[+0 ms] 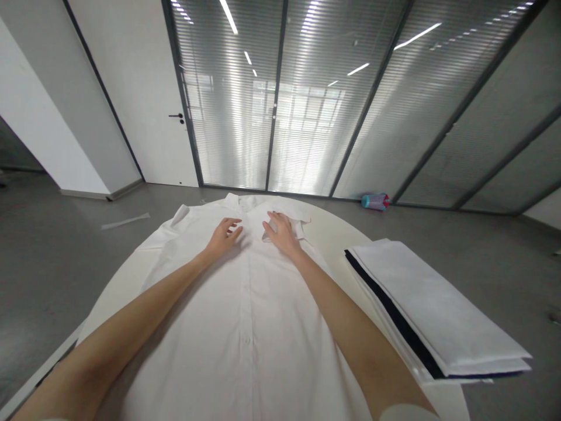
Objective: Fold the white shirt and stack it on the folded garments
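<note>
A white button-up shirt (245,310) lies spread front side up on a round white table, its collar at the far edge and its button placket running down the middle. My left hand (224,235) hovers over the chest left of the placket, fingers curved and apart, holding nothing. On the right of the chest my right hand (283,232) rests with its fingers spread over the fabric, beside a folded-over sleeve end. The left sleeve sticks out toward the table's left edge.
To the right, a stack of folded white and dark garments (429,304) overhangs the table (337,240). Beyond stand glass partitions with blinds and a white door (144,99). A blue and red patterned object (375,202) and a pale strip (125,221) lie on the floor.
</note>
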Demonstrator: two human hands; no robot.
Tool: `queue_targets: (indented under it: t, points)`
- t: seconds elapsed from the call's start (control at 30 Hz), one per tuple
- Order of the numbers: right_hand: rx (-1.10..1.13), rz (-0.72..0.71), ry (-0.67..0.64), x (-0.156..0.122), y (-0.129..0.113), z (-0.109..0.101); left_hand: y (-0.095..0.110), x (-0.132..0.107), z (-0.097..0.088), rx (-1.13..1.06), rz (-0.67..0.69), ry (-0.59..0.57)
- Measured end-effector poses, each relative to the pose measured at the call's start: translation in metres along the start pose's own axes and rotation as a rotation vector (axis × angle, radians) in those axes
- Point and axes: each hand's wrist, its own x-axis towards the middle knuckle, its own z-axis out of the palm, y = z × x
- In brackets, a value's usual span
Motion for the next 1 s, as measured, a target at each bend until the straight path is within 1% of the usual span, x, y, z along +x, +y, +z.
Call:
queue_targets:
  t: [0.03,0.07,0.1,0.13,0.2,0.27,0.3,0.33,0.4,0.47,0.53,0.6,0.67,0.73,0.77,0.8,0.87,0.93,1.0]
  points:
    - [0.054,-0.08,0.004,0.0,-0.008,-0.001,0.002,0.005,-0.003,-0.089,-0.091,0.035]
    - [0.114,-0.153,-0.019,0.0,-0.016,-0.002,0.004,0.009,-0.007,-0.185,-0.175,0.058]
    - [0.176,-0.214,-0.068,-0.001,-0.024,-0.004,0.007,0.014,-0.012,-0.282,-0.254,0.069]
    - [0.238,-0.263,-0.147,-0.002,-0.032,-0.005,0.01,0.017,-0.018,-0.375,-0.33,0.072]
    - [0.335,-0.316,-0.379,-0.007,-0.046,-0.007,0.015,0.018,-0.033,-0.516,-0.486,0.062]
    - [0.367,-0.311,-0.636,-0.011,-0.057,-0.01,0.018,0.011,-0.047,-0.556,-0.635,0.025]
    - [0.355,-0.296,-0.746,-0.013,-0.062,-0.012,0.018,0.006,-0.053,-0.541,-0.683,0.004]
    - [0.327,-0.277,-0.83,-0.015,-0.066,-0.013,0.017,0.0,-0.058,-0.514,-0.698,-0.016]
    - [0.256,-0.245,-0.91,-0.017,-0.073,-0.016,0.014,-0.012,-0.063,-0.455,-0.651,-0.052]
    - [0.204,-0.224,-0.922,-0.018,-0.077,-0.017,0.011,-0.018,-0.064,-0.396,-0.562,-0.083]
    - [0.173,-0.209,-0.908,-0.019,-0.079,-0.017,0.007,-0.016,-0.06,-0.276,-0.467,-0.089]
    - [0.15,-0.192,-0.865,-0.019,-0.079,-0.015,0.007,-0.007,-0.054,-0.079,-0.348,-0.061]
    - [0.127,-0.206,-0.758,-0.02,-0.078,-0.013,0.011,0.008,-0.046,0.095,-0.221,-0.057]
    - [0.112,-0.245,-0.637,-0.022,-0.077,-0.012,0.02,0.022,-0.037,0.168,-0.131,-0.113]
    - [0.099,-0.262,-0.603,-0.024,-0.077,-0.011,0.026,0.029,-0.032,0.179,-0.106,-0.156]
    - [0.074,-0.276,-0.593,-0.026,-0.077,-0.011,0.034,0.034,-0.027,0.19,-0.096,-0.201]
    - [-0.025,-0.319,-0.617,-0.031,-0.08,-0.008,0.051,0.042,-0.018,0.26,-0.112,-0.288]
    - [-0.165,-0.414,-0.606,-0.037,-0.084,-0.005,0.069,0.045,-0.009,0.414,-0.106,-0.334]
    - [-0.289,-0.53,-0.553,-0.041,-0.09,-0.001,0.085,0.043,0.0,0.613,-0.037,-0.366]
